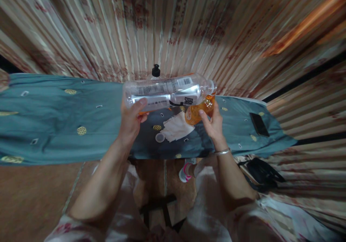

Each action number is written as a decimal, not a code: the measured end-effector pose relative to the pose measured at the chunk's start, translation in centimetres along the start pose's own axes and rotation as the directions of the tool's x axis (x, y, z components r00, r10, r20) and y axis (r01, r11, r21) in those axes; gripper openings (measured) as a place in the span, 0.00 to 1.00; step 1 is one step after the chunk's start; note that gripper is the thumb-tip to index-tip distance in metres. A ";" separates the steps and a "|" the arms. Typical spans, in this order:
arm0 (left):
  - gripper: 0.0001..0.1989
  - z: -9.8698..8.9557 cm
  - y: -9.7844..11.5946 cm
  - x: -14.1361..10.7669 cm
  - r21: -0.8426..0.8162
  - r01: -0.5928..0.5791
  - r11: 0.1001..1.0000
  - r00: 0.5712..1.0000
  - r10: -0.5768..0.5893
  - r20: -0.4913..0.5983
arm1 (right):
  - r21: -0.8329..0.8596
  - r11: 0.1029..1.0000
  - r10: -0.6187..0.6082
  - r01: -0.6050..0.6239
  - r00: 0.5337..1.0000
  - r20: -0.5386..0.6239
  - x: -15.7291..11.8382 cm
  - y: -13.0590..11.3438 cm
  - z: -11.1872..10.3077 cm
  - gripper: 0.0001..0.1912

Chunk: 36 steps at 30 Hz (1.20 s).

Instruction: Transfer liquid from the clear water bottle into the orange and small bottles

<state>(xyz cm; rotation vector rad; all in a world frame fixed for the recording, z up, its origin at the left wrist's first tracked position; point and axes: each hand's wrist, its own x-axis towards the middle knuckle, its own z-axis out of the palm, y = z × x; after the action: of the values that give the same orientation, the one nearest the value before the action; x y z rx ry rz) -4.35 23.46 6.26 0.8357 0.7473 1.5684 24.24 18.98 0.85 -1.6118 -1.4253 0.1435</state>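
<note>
My left hand is closed around the base of a large clear plastic bottle, its thumb on the printed label. The bottle lies nearly level in the air, with its open neck pointing right and a thin trace of orange along its lower side. My right hand grips a smaller see-through orange bottle, held tilted just below the large bottle's mouth. Whether the two touch, or liquid runs between them, I cannot tell. Beneath them on the table are a crumpled white cloth and a small round cap.
A blue-green patterned cloth covers the long table. Behind the large bottle rises a black bottle top. A dark phone lies at the right end. Pleated curtains hang behind; a black bag is at lower right.
</note>
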 end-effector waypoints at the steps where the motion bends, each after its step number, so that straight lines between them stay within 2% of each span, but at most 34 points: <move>1: 0.31 0.0 -0.1 0.0 -0.001 0.001 1.000 1.000 -0.001 0.008 | 0.015 1.000 0.004 -0.004 1.000 -0.011 0.1 0.0 0.0 0.42; 4: 0.31 0.1 -0.4 0.1 -0.008 -0.005 1.000 1.000 0.005 0.030 | 0.070 0.997 0.013 -0.011 1.000 -0.027 0.3 -0.2 -0.1 0.40; 8: 0.34 0.1 -0.8 0.2 -0.005 -0.008 1.000 0.999 0.008 0.052 | 0.101 0.994 0.030 -0.029 0.999 -0.011 0.3 -0.3 0.1 0.43; 13: 0.32 -0.3 -1.1 0.3 0.006 0.013 1.000 1.000 -0.013 0.027 | -0.038 0.996 0.077 -0.079 0.996 -0.047 0.4 -0.2 0.9 0.48; 17: 0.27 -0.6 -0.8 0.4 0.056 0.057 0.997 0.998 -0.057 0.013 | -0.116 0.989 0.080 -0.087 0.994 -0.068 0.4 -0.1 1.8 0.47; 21: 0.23 -0.6 -0.4 0.4 0.091 0.102 0.991 0.994 -0.096 -0.059 | -0.160 0.984 0.071 -0.083 0.994 -0.082 0.2 -0.1 2.4 0.44; 24: 0.24 -0.6 -0.2 0.4 0.075 0.105 0.992 0.988 -0.095 -0.122 | -0.151 0.987 0.048 -0.060 0.995 -0.084 0.2 -0.1 2.8 0.46; 36: 0.25 -0.9 1.1 -0.1 0.064 0.137 0.988 0.989 -0.133 -0.067 | -0.133 0.991 -0.018 0.008 0.997 -0.075 -0.1 -0.3 3.2 0.45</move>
<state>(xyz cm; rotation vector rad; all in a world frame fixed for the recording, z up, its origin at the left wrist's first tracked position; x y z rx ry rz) -5.67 23.19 6.66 0.7724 0.8896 1.4599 22.00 20.61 -0.69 -1.6967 -1.4109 -0.0209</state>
